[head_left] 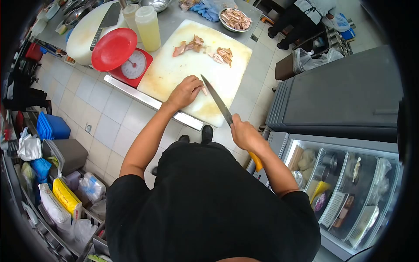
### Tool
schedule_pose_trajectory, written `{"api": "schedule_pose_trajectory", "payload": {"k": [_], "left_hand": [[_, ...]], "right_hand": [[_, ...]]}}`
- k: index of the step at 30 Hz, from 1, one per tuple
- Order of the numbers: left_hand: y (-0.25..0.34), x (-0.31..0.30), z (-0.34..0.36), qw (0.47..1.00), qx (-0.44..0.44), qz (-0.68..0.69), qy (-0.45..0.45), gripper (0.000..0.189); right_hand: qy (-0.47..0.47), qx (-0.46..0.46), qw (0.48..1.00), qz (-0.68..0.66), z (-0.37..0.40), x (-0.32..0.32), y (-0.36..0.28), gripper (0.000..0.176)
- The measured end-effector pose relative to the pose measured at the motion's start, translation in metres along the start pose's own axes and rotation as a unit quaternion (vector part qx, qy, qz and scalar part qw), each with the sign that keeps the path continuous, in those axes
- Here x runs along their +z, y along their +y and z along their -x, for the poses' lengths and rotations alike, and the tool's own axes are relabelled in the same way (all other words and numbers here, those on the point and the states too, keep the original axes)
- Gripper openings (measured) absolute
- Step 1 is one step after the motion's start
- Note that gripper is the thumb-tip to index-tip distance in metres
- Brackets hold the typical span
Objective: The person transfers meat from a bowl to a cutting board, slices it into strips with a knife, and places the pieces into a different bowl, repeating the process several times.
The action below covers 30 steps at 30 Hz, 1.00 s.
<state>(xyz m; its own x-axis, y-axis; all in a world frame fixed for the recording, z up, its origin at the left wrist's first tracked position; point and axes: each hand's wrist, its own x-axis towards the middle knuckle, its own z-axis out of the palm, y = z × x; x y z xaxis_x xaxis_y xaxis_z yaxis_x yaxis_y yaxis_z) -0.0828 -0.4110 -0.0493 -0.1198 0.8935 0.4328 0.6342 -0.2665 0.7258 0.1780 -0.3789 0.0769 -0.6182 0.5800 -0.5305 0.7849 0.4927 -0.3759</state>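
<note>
My left hand [186, 92] is closed over a small piece of meat [204, 90] on the white cutting board [161, 72]. Its fingers are curled. My right hand [247, 133] grips the orange-handled knife [218, 101], whose long blade points up and left, its tip beside the fingers of my left hand. Farther back on the board lie a larger strip of meat [188, 46] and a small pile of cut meat [224, 56]. A metal bowl of cut meat [235, 20] stands just behind the board.
A red scale [133, 67] with a round red pan and a squeeze bottle [148, 28] stand left of the board. Behind them a cleaver [109, 17] lies on a round board [80, 41]. A glass-topped chiller [340, 187] is at right. Another person [301, 19] stands at the back right.
</note>
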Motion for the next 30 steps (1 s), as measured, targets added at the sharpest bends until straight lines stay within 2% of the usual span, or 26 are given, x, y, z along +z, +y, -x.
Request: {"api": "schedule_pose_trajectory", "payload": {"k": [4,8,10,11,12,13,14,15,17,19,21,22,24,26,28,30], "left_hand": [[0.001,0.002,-0.002,1.000,0.004,-0.023,-0.005,0.011],[-0.002,0.002,-0.002,1.000,0.016,-0.011,-0.008,0.010],[-0.004,0.003,-0.003,1.000,0.021,-0.021,-0.009,0.011],[-0.006,0.002,-0.002,0.999,0.026,-0.030,-0.013,0.012],[-0.006,0.001,-0.001,0.999,0.030,-0.034,-0.010,0.012],[-0.005,-0.002,-0.001,0.999,-0.012,-0.005,-0.029,0.013],[-0.007,-0.005,-0.003,0.997,-0.053,0.023,-0.048,0.014],[-0.012,-0.010,-0.010,0.998,-0.047,0.017,-0.043,0.014],[-0.022,-0.016,-0.018,0.995,-0.076,0.030,0.065,0.013],[-0.037,-0.029,-0.037,0.984,-0.106,0.015,0.142,0.016],[-0.040,-0.045,-0.059,0.981,-0.118,-0.100,0.117,0.020],[-0.041,-0.048,-0.067,0.980,-0.121,-0.104,0.121,0.020],[-0.044,-0.047,-0.081,0.961,-0.160,-0.203,0.096,0.024],[-0.062,-0.044,-0.087,0.955,-0.173,-0.224,0.082,0.022],[-0.073,-0.043,-0.092,0.951,-0.171,-0.247,0.068,0.016],[-0.077,-0.041,-0.091,0.944,-0.166,-0.276,0.067,0.017]], "right_hand": [[-0.053,0.015,0.998,0.041,0.004,-0.003,-0.006,0.018],[-0.055,0.003,0.998,0.021,-0.008,0.017,-0.003,0.019],[0.011,-0.024,1.000,0.008,-0.024,0.039,0.001,0.017],[0.014,-0.026,1.000,0.009,-0.025,0.033,0.000,0.017],[-0.033,0.018,0.997,-0.068,-0.021,0.013,-0.011,0.018],[-0.078,0.060,0.985,-0.144,-0.021,0.000,-0.017,0.020],[-0.088,0.060,0.985,-0.138,-0.023,-0.001,-0.009,0.025],[-0.081,0.053,0.986,-0.136,-0.027,0.005,0.002,0.025],[0.024,-0.037,0.993,-0.106,-0.029,0.018,0.027,0.022],[0.024,-0.041,0.995,-0.090,-0.023,0.008,0.032,0.021],[-0.096,-0.026,0.987,-0.127,-0.018,-0.012,0.029,0.020],[-0.119,-0.026,0.987,-0.105,-0.018,-0.019,0.030,0.021],[-0.120,-0.067,0.989,-0.062,-0.031,-0.023,0.054,0.022],[-0.122,-0.123,0.985,-0.004,-0.047,-0.037,0.073,0.024],[-0.123,-0.135,0.983,0.014,-0.069,-0.052,0.088,0.024],[-0.101,-0.165,0.980,0.037,-0.098,-0.064,0.104,0.025]]}}
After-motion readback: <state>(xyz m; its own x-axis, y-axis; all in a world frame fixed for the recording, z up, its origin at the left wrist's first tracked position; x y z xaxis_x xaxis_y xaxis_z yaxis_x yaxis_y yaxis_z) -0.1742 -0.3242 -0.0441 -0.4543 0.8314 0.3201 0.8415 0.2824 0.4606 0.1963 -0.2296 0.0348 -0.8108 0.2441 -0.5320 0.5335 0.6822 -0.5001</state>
